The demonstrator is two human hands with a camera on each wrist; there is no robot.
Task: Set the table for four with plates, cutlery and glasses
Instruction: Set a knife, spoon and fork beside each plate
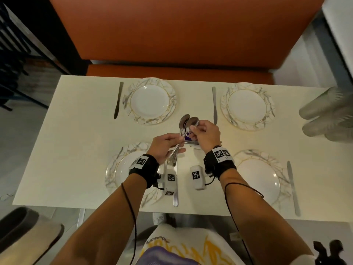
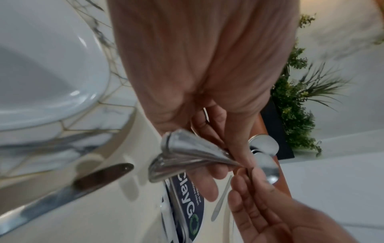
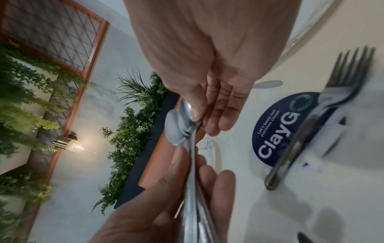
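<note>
Premises present as a staff pantry or small café dining nook. Evidence — an orange upholstered bench (image 1: 181, 31) against the far side of a white table (image 1: 80, 142); a round sticker (image 3: 286, 129) on that table reading "ClayGo – Let's keep our pantries clean"; a wall of foliage (image 3: 133, 131); a wall lamp (image 3: 68, 144); a wood-framed lattice panel (image 3: 56, 29).
</note>
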